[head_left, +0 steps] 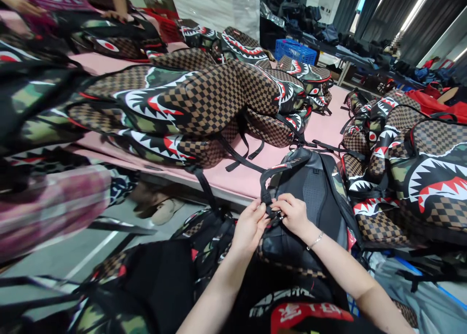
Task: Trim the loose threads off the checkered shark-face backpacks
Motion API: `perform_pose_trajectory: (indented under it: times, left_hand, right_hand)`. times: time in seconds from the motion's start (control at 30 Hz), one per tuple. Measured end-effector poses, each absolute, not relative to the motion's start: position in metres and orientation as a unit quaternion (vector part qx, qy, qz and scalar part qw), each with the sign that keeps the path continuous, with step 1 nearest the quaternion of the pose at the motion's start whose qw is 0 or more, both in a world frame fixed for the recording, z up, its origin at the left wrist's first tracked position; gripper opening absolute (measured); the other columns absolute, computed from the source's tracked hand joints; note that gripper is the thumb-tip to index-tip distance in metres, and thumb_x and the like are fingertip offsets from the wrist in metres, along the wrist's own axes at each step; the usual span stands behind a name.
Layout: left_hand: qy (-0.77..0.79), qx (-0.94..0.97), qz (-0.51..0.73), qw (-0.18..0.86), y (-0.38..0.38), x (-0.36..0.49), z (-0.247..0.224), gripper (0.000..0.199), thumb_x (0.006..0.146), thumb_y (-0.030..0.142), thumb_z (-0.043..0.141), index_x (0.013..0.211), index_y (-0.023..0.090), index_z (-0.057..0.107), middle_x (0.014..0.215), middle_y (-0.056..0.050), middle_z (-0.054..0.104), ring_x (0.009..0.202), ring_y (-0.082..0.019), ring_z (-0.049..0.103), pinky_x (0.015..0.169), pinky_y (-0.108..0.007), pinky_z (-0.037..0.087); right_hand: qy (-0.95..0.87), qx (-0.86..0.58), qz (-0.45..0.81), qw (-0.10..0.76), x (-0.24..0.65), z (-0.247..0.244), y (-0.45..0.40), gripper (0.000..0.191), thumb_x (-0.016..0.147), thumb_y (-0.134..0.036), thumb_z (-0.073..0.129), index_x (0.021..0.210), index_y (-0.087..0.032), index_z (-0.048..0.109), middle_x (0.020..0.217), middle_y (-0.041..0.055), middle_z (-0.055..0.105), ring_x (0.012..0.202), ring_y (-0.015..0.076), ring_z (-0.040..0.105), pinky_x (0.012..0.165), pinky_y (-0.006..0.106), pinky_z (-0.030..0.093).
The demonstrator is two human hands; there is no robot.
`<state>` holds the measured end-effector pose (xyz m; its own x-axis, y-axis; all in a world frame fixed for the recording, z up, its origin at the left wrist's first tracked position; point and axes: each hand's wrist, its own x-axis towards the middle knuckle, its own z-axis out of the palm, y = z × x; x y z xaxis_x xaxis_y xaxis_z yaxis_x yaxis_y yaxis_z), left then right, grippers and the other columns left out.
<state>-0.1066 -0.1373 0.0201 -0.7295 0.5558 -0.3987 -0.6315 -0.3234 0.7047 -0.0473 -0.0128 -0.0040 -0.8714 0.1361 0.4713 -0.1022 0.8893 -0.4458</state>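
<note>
A backpack (306, 193) lies with its black padded back facing up at the front edge of the pink table (219, 178). Over its left side, my left hand (251, 224) pinches a black strap (267, 195) near a buckle. Close beside it, my right hand (292, 212), with a bracelet at the wrist, has its fingers closed on the same strap and buckle area. The small parts between my fingertips are too dark to make out fully.
Checkered shark-mouth backpacks (215, 98) are piled on the left and centre, with more (438, 173) at the right. A blue crate (295, 51) stands behind. Another person's hands (118, 15) are at the upper left. Bags (156, 275) sit low in front.
</note>
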Motion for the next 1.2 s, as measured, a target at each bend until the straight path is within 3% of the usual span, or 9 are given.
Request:
perform_pose_trajectory:
  times: [0.1, 0.2, 0.37, 0.5, 0.67, 0.83, 0.97, 1.2]
  left_hand:
    - [0.498, -0.022, 0.808, 0.315, -0.136, -0.103, 0.015, 0.046, 0.060, 0.028, 0.070, 0.100, 0.019, 0.050, 0.076, -0.001, 0.064, 0.064, -0.013, 0.062, 0.058, -0.023, 0.050]
    - [0.541, 0.022, 0.801, 0.255, -0.134, -0.098, 0.009, 0.042, 0.063, 0.030, 0.067, 0.098, 0.023, 0.044, 0.065, 0.005, 0.059, 0.054, -0.009, 0.056, 0.052, -0.018, 0.044]
    - [0.604, 0.090, 0.767, 0.195, -0.135, -0.096, 0.002, 0.010, 0.068, 0.025, 0.059, 0.069, 0.018, 0.052, 0.058, 0.005, 0.050, 0.048, -0.006, 0.045, 0.049, -0.016, 0.040]
    - [0.656, 0.147, 0.709, 0.214, -0.139, -0.094, 0.005, 0.015, 0.070, 0.028, 0.054, 0.071, 0.015, 0.062, 0.073, -0.002, 0.060, 0.060, -0.010, 0.053, 0.058, -0.021, 0.045]
    - [0.740, 0.200, 0.622, 0.160, -0.141, -0.088, 0.009, 0.024, 0.065, 0.033, 0.066, 0.082, 0.018, 0.059, 0.047, 0.009, 0.037, 0.043, -0.007, 0.036, 0.048, -0.018, 0.035]
    - [0.775, 0.230, 0.574, 0.128, -0.144, -0.088, 0.012, 0.017, 0.068, 0.032, 0.063, 0.078, 0.019, 0.060, 0.046, 0.008, 0.039, 0.043, -0.008, 0.037, 0.050, -0.020, 0.033]
    - [0.758, 0.228, 0.581, 0.192, -0.146, -0.100, 0.014, 0.014, 0.063, 0.031, 0.066, 0.072, 0.019, 0.063, 0.050, 0.004, 0.051, 0.048, -0.011, 0.046, 0.052, -0.022, 0.035]
    - [0.596, 0.118, 0.692, 0.391, -0.149, -0.107, 0.003, 0.021, 0.055, 0.029, 0.072, 0.070, 0.015, 0.066, 0.065, 0.000, 0.062, 0.058, -0.012, 0.053, 0.059, -0.023, 0.040]
  right_hand:
    - [-0.940, -0.046, 0.259, 0.216, -0.049, 0.001, -0.011, 0.021, 0.084, -0.017, 0.042, 0.084, -0.019, 0.062, 0.087, 0.0045, 0.058, 0.073, 0.0126, 0.055, 0.061, 0.022, 0.041]
    - [-0.922, -0.053, 0.352, 0.152, -0.050, 0.008, -0.011, 0.018, 0.080, -0.014, 0.041, 0.071, -0.019, 0.055, 0.076, 0.0014, 0.052, 0.070, 0.0127, 0.050, 0.061, 0.022, 0.039]
    - [-0.776, -0.138, 0.613, 0.056, -0.048, 0.009, -0.014, 0.030, 0.078, -0.038, 0.046, 0.057, -0.019, 0.036, 0.052, -0.0063, 0.033, 0.048, 0.0076, 0.031, 0.049, 0.021, 0.028]
    - [-0.664, -0.228, 0.712, 0.009, -0.049, 0.010, -0.017, 0.035, 0.070, -0.047, 0.053, 0.057, -0.019, 0.036, 0.049, -0.0085, 0.030, 0.044, 0.0054, 0.024, 0.043, 0.020, 0.021]
    - [-0.672, -0.232, 0.703, -0.001, -0.053, 0.017, -0.014, 0.032, 0.069, -0.042, 0.054, 0.055, -0.019, 0.037, 0.051, -0.0078, 0.032, 0.046, 0.0052, 0.025, 0.044, 0.020, 0.021]
    - [-0.788, -0.220, 0.574, -0.030, -0.056, 0.020, -0.009, 0.027, 0.078, -0.031, 0.045, 0.054, -0.018, 0.041, 0.050, -0.0059, 0.037, 0.048, 0.0069, 0.032, 0.047, 0.021, 0.023]
    - [-0.862, -0.190, 0.469, -0.043, -0.058, 0.031, -0.005, 0.028, 0.079, -0.025, 0.046, 0.053, -0.017, 0.043, 0.051, -0.0054, 0.040, 0.050, 0.0075, 0.036, 0.049, 0.021, 0.023]
    - [-0.862, -0.173, 0.453, -0.144, -0.062, 0.036, 0.000, 0.029, 0.082, -0.023, 0.045, 0.054, -0.017, 0.042, 0.047, -0.0064, 0.037, 0.046, 0.0067, 0.034, 0.047, 0.021, 0.024]
